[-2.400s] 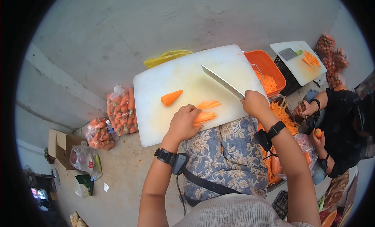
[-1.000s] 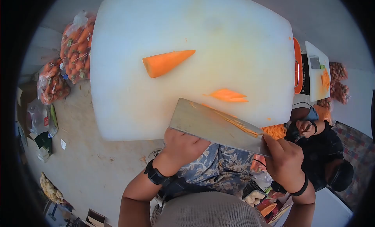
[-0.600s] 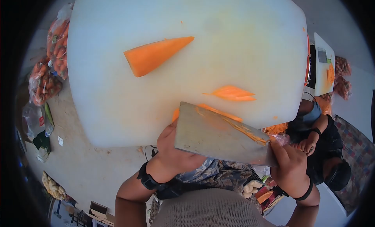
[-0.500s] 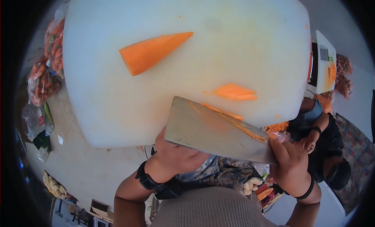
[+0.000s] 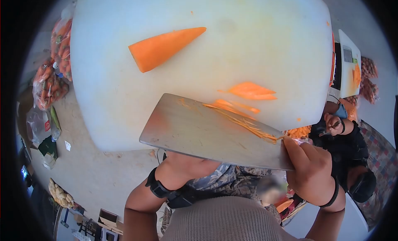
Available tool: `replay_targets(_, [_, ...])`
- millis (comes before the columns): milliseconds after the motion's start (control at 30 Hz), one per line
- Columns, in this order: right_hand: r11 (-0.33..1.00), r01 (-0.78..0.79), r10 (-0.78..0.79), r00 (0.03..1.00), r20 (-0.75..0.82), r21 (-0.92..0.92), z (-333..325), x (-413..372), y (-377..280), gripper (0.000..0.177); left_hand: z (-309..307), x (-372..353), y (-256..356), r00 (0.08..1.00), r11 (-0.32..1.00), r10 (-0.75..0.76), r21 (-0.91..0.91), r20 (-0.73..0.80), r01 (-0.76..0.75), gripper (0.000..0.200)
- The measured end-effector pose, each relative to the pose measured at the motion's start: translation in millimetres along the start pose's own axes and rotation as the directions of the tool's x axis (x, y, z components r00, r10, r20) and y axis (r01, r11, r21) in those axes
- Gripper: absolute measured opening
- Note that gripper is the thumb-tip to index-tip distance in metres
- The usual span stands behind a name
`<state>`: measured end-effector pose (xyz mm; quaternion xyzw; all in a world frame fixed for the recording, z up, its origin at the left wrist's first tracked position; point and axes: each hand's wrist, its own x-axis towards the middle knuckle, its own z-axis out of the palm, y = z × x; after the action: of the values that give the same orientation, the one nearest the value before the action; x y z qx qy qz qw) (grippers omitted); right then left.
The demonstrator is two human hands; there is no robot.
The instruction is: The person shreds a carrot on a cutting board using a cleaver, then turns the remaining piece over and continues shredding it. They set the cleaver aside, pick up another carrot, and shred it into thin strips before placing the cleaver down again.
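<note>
My right hand [image 5: 310, 162] is closed around the end of a broad cleaver [image 5: 195, 133]. The blade lies tilted across the near edge of a white cutting board [image 5: 107, 100], and thin carrot shreds [image 5: 248, 125] cling to its face. Behind the blade is my left hand [image 5: 182, 164]; only its back and wrist show, and its fingers are hidden. Past the blade's far edge lie a few carrot slices [image 5: 253, 91], with more partly covered by the blade. A large cut carrot piece [image 5: 166, 47] rests farther back on the board, pointed end to the right.
Bags of carrots [image 5: 50, 85] stand left of the board. A person in dark clothes [image 5: 346, 147] sits at the right, close to my right hand, near another white board [image 5: 346, 71] with carrot on it. Shredded carrot [image 5: 300, 132] lies in a pile below the board's right corner.
The cleaver has shifted left and tilted, now covering most of my left hand. More carrot slices show along its far edge. The person at the right has raised a hand.
</note>
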<state>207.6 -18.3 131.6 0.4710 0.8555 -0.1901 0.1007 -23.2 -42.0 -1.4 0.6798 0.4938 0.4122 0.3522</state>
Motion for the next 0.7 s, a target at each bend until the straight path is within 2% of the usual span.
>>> replay_targets(100, [0.999, -0.048, 0.049, 0.997, 0.067, -0.016, -8.3, -15.9, 3.0, 0.058, 0.6, -8.1, -5.4, 0.997, 0.999, -0.002, 0.051, 0.079, -0.002, 0.028])
replay_targets(167, [0.996, -0.084, 0.085, 0.992, 0.094, -0.016, -8.5, -20.6, 6.3, 0.058, 2.3, -12.4, -5.8, 0.984, 0.993, -0.114, 0.019, 0.138, 0.113, 0.027])
replay_targets(200, [0.997, -0.076, 0.073, 0.991, 0.108, 0.029, -8.1, -21.2, 9.5, 0.059, 0.9, -9.1, -5.5, 0.982, 0.993, -0.120, 0.017, 0.143, 0.119, 0.027])
replay_targets(233, [0.995, -0.069, 0.059, 0.991, 0.120, 0.074, -7.1, -20.9, 11.7, 0.060, -2.1, -2.4, -4.0, 0.993, 0.984, 0.070, 0.154, 0.097, -0.084, 0.026])
replay_targets(267, [0.994, -0.071, 0.061, 0.990, 0.126, 0.077, -6.4, -18.6, 13.0, 0.060, -4.2, 1.5, -3.3, 0.962, 0.916, 0.262, 0.294, 0.077, -0.273, 0.025])
replay_targets(367, [0.995, -0.034, 0.019, 0.988, 0.151, 0.093, -4.0, -6.6, 15.4, 0.059, -8.6, 0.1, -4.8, 0.975, 0.958, 0.197, 0.194, 0.099, -0.213, 0.022])
replay_targets(400, [0.999, -0.001, -0.003, 0.993, 0.115, 0.040, -0.9, -2.5, 13.3, 0.057, -6.9, -4.8, -3.6, 0.975, 0.958, 0.196, 0.191, 0.102, -0.212, 0.022])
replay_targets(433, [0.999, 0.027, -0.026, 0.997, 0.077, -0.016, 1.1, 2.4, 11.1, 0.055, -3.9, -12.7, -2.2, 0.970, 0.945, -0.163, -0.256, 0.179, 0.206, 0.021])
replay_targets(467, [1.000, 0.023, -0.021, 0.997, 0.074, -0.018, 1.5, 9.5, 8.7, 0.055, -2.0, -16.7, -1.7, 0.819, 0.581, -0.417, -0.578, 0.394, 0.573, 0.021])
replay_targets(500, [0.997, 0.056, -0.052, 0.997, 0.062, -0.049, 1.1, 16.7, 5.8, 0.050, -3.6, -17.5, -3.1, 0.819, 0.582, -0.413, -0.577, 0.397, 0.573, 0.021])
replay_targets(533, [0.993, 0.089, -0.085, 0.995, 0.053, -0.078, 1.0, 20.9, 3.8, 0.046, -7.5, -18.5, -5.9, 0.902, 0.859, -0.265, -0.342, 0.342, 0.382, 0.021])
replay_targets(567, [0.993, 0.090, -0.086, 0.995, 0.050, -0.080, 1.1, 23.2, 3.9, 0.046, -9.2, -17.4, -7.9, 0.939, 0.992, -0.088, -0.058, 0.331, 0.114, 0.022])
replay_targets(600, [0.995, 0.081, -0.078, 0.996, 0.048, -0.052, 1.4, 24.6, 4.3, 0.041, -8.9, -13.2, -6.7, 0.941, 0.993, -0.085, -0.054, 0.327, 0.109, 0.022])
replay_targets(667, [0.997, 0.075, -0.074, 0.996, 0.042, -0.022, 2.5, 24.5, 5.6, 0.037, -8.6, -2.3, -2.0, 0.979, 0.994, 0.055, 0.079, 0.194, -0.072, 0.023])
replay_targets(700, [0.998, 0.065, -0.064, 0.997, 0.049, -0.016, 3.8, 23.2, 6.6, 0.033, -7.2, -1.9, -2.5, 0.980, 0.994, 0.055, 0.084, 0.193, -0.072, 0.023])
